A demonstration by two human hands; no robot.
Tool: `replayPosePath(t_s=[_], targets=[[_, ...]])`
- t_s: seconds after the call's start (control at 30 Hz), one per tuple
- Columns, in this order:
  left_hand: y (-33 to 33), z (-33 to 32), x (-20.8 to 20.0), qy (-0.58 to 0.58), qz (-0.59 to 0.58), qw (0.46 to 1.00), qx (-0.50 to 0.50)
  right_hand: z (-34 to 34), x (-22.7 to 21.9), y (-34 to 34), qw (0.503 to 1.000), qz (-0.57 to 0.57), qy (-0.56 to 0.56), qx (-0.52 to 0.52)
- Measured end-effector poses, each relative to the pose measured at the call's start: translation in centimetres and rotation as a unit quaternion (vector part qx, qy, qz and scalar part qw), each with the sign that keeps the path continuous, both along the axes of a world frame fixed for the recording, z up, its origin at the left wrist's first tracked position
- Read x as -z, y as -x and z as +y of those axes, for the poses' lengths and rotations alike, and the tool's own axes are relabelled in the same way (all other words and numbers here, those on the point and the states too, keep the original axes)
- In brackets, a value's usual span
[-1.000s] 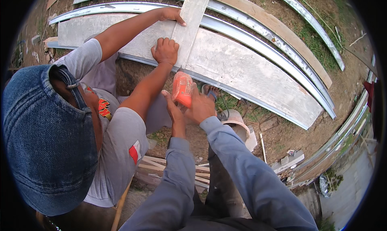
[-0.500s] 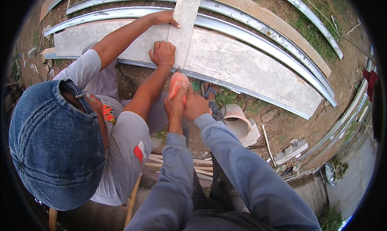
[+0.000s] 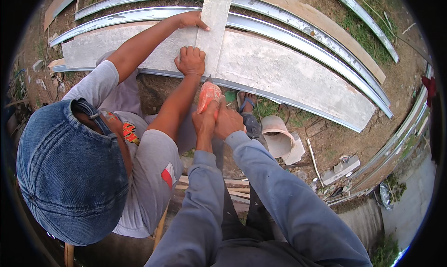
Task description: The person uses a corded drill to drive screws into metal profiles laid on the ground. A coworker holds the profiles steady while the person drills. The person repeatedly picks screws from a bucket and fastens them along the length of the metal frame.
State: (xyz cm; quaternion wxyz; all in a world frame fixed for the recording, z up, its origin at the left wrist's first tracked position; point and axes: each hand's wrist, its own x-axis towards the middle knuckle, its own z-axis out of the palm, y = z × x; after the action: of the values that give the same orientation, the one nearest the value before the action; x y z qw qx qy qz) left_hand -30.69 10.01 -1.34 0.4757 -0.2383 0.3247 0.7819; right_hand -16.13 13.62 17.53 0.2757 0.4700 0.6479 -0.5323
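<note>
An orange power tool (image 3: 209, 97) with a scuffed casing is in both my hands, its narrow dark tip against the near edge of a long grey board (image 3: 288, 74). Its exact kind is hard to make out. My left hand (image 3: 203, 126) is closed around the tool's left side and rear. Just beside it, my right hand (image 3: 228, 121) grips from the right, partly hiding the body. A shorter grey board (image 3: 215, 29) lies crosswise over the long one. A co-worker's two hands (image 3: 191, 60) press on these boards, left of the crosspiece.
The co-worker (image 3: 70, 169), in a denim cap, crouches close on my left. Metal channels (image 3: 298, 36) run beneath and beyond the boards. A whitish bucket (image 3: 275, 127) lies tipped on the ground to the right, near a sandalled foot (image 3: 245, 101). Wooden strips (image 3: 237, 188) lie below my forearms.
The view has shifted slightly, so the co-worker appears a little farther right. My hands and the tool stay at the board's near edge, and the co-worker's hands still press on the boards.
</note>
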Motion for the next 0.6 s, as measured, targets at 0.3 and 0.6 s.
replayPosePath(t_s=[0.3, 0.6], targets=[[2.2, 0.0, 3.0, -0.073, 0.011, 0.997, 0.014, -0.3, 1.7, 0.5, 0.999, 0.013, -0.034, -0.006], [6.1, 2.6, 6.8, -0.203, 0.043, 0.977, 0.051, -0.5, 3.2, 0.5, 0.999, 0.015, -0.031, 0.003]])
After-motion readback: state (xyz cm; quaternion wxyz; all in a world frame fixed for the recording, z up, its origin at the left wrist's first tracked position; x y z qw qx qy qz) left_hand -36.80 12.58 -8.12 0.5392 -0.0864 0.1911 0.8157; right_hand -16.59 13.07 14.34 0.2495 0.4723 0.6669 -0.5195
